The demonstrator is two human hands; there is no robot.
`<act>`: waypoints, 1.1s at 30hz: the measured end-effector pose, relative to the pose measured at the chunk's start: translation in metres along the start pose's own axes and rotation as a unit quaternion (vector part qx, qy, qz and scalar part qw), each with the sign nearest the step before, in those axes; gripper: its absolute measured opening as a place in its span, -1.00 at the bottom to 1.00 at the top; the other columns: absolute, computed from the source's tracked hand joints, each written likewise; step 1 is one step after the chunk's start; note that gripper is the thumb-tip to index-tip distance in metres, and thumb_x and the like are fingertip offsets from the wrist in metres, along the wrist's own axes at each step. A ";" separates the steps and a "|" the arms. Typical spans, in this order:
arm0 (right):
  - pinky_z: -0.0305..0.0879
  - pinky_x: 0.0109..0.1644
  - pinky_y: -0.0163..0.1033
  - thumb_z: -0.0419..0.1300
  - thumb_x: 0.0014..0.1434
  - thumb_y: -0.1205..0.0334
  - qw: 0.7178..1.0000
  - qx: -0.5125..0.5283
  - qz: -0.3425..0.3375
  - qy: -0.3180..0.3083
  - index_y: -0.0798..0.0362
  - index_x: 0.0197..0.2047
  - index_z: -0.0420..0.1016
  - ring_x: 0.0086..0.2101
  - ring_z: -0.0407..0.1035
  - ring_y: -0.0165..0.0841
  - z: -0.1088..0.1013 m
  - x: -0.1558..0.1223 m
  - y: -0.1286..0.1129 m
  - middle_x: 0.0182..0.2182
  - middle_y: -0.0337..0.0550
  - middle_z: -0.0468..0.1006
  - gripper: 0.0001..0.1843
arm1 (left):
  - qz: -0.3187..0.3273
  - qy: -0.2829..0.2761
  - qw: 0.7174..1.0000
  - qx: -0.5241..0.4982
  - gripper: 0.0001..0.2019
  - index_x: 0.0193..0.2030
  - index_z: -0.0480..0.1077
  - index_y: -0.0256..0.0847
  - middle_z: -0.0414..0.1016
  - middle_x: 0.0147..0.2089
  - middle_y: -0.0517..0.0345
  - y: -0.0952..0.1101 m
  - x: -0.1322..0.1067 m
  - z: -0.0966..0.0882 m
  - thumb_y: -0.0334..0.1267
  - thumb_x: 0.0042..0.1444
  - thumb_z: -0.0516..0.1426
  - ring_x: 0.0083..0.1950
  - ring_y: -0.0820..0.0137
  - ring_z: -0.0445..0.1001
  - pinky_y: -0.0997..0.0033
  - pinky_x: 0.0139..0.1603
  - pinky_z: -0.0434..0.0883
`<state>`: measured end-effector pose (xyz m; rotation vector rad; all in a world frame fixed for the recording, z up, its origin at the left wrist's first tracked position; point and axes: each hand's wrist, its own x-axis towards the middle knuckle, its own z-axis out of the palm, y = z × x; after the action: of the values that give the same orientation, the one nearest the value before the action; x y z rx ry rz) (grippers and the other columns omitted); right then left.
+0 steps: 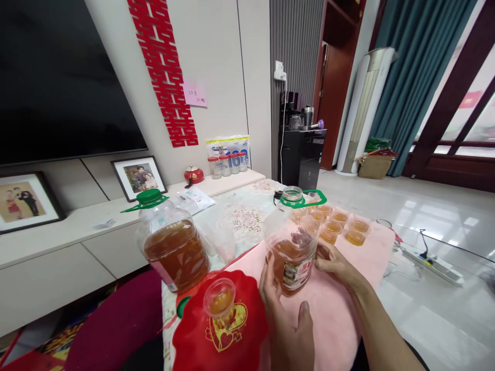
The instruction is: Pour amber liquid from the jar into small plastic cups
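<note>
Both of my hands are at the sides of a clear plastic jug (284, 257) on the pink cloth, partly filled with amber liquid. Its mouth is uncapped, and a green handle ring sits at the neck. My left hand (284, 314) lies along the near left side with its thumb apart. On the right side, the fingers of my right hand (336, 265) curl against the jug. A small clear plastic cup (219, 299) holding amber liquid stands on a red scalloped tray (247, 355). Beside the tray lies a green cap (183, 307).
A second, green-capped jug (176, 252) of amber liquid stands to the left. Several filled cups (358, 232) are grouped on the pink cloth (381, 245) behind my right hand. A power strip (433, 268) lies on the floor. Lidded jars (224, 167) stand on the cabinet.
</note>
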<state>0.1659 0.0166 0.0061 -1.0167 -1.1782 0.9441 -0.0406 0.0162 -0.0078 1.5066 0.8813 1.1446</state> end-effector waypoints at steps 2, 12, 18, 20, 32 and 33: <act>0.03 0.55 0.18 0.51 0.09 -0.16 1.000 0.001 -0.003 0.003 -0.10 0.42 0.40 0.44 0.17 0.01 -0.001 -0.003 -0.001 0.46 0.03 0.32 -0.10 | -0.003 0.020 1.000 -0.013 -0.16 0.53 -0.13 -0.03 -0.02 0.61 -0.15 0.007 -0.007 -0.008 -0.37 0.11 0.07 0.67 0.09 0.01 -0.18 0.67 0.10; 0.33 0.36 0.28 0.45 0.24 -0.05 0.989 0.009 -0.060 0.136 0.01 0.39 0.40 0.23 0.46 -0.05 -0.016 -0.009 0.009 0.27 0.07 0.54 -0.26 | -0.006 0.110 0.989 0.097 -0.28 0.46 0.14 0.10 0.18 0.54 0.06 0.023 0.016 -0.123 0.04 0.18 0.24 0.52 0.01 0.27 -0.28 0.54 0.29; 0.52 0.15 0.03 0.40 0.32 0.07 0.961 0.038 -0.124 0.246 0.06 0.21 0.53 -0.02 0.59 -0.23 -0.019 -0.010 0.008 0.02 -0.08 0.67 -0.54 | -0.045 0.106 0.976 0.184 -0.09 0.50 0.07 -0.03 0.20 0.54 -0.02 0.019 0.027 -0.157 0.09 0.05 0.31 0.56 0.09 0.24 -0.19 0.62 0.20; 0.56 0.04 -0.06 0.41 0.32 0.15 0.950 0.047 -0.142 0.276 0.09 0.09 0.57 -0.14 0.59 -0.30 -0.020 -0.009 0.007 -0.10 -0.14 0.68 -0.66 | -0.058 0.095 0.976 0.184 -0.03 0.52 0.02 -0.13 0.16 0.56 -0.10 0.017 0.028 -0.158 0.07 0.03 0.30 0.58 0.10 0.20 -0.15 0.65 0.15; 0.37 -0.34 -0.34 0.45 0.25 0.10 0.959 0.124 -0.173 0.184 0.03 -0.26 0.52 -0.44 0.35 -0.47 -0.011 -0.020 -0.025 -0.47 -0.36 0.43 -0.75 | -0.114 0.057 0.986 0.107 0.05 0.54 -0.09 -0.25 0.26 0.46 -0.22 -0.002 0.037 -0.146 0.01 -0.03 0.26 0.48 0.11 0.34 -0.06 0.56 0.28; 0.34 -0.37 -0.34 0.46 0.24 0.08 0.966 0.129 -0.160 0.156 0.01 -0.26 0.53 -0.46 0.33 -0.47 -0.007 -0.023 -0.030 -0.48 -0.35 0.43 -0.75 | -0.116 0.057 0.986 0.101 0.04 0.53 -0.08 -0.26 0.28 0.45 -0.23 -0.002 0.038 -0.145 0.02 -0.03 0.26 0.47 0.10 0.35 -0.07 0.55 0.28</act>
<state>0.1715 -0.0149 0.0280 -0.7060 -0.8939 0.6339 -0.1686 0.0926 0.0050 1.4647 1.2490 1.0010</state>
